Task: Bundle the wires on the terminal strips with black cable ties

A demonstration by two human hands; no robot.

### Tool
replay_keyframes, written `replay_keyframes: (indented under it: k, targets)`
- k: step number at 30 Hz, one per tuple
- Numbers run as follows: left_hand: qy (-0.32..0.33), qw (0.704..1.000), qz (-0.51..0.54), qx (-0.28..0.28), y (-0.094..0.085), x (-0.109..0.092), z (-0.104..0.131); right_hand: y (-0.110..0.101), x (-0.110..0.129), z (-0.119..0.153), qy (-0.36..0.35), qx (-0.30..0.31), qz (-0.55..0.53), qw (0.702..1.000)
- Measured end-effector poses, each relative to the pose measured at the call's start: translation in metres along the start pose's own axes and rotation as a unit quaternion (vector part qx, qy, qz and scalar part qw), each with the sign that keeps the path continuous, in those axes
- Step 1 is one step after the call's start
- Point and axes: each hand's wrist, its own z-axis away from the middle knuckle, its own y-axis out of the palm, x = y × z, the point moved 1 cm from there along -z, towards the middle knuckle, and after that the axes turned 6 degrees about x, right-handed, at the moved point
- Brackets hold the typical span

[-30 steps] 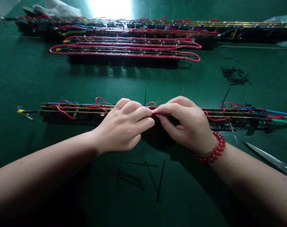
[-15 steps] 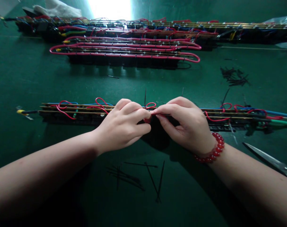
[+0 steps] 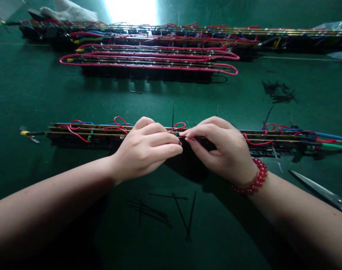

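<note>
Since half a second ago, my left fingers have drawn together and their thumb has gone out of sight; my right hand has barely shifted. Green tabletop (image 3: 32, 90) fills the frame, with a glare patch at top centre and a white cloth (image 3: 72, 10) at upper left. One wired strip (image 3: 103, 141) lies across the middle, under both hands. My left hand (image 3: 148, 148) is curled over it, fingers close together; its grip is hidden. My right hand (image 3: 224, 144) has thumb and forefinger nearly meeting at the strip, just beside the left fingertips; whether they pinch anything, I cannot tell. One red wire loop (image 3: 184, 124) rises behind them. I count one pair of scissors (image 3: 320, 189) at lower right, one red bead bracelet (image 3: 261, 174) on my right wrist, and three separate black ties (image 3: 191, 215) at bottom centre, beside an overlapping bunch (image 3: 152, 212) too tangled to count.
</note>
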Motion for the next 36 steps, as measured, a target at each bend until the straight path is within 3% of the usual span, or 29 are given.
replay_keyframes:
  k: [6,14,20,36]
  targets:
    - [-0.018,1.0,0.013,-0.006,0.0017,0.0005,0.0001,-0.0003,0.0,0.0003,0.006,0.001,-0.004,1.0]
    - [-0.118,0.991,0.053,-0.023,0.0035,-0.001,-0.0031,-0.0015,0.0011,-0.0006,0.016,-0.006,-0.017,1.0]
    - [-0.114,0.992,0.048,0.002,0.0021,-0.0012,-0.004,-0.0025,0.0012,-0.0013,-0.001,0.008,-0.014,1.0]
    - [-0.126,0.991,0.052,-0.006,0.0028,-0.0007,-0.0033,-0.0028,0.0002,-0.0016,-0.038,0.012,-0.027,0.999]
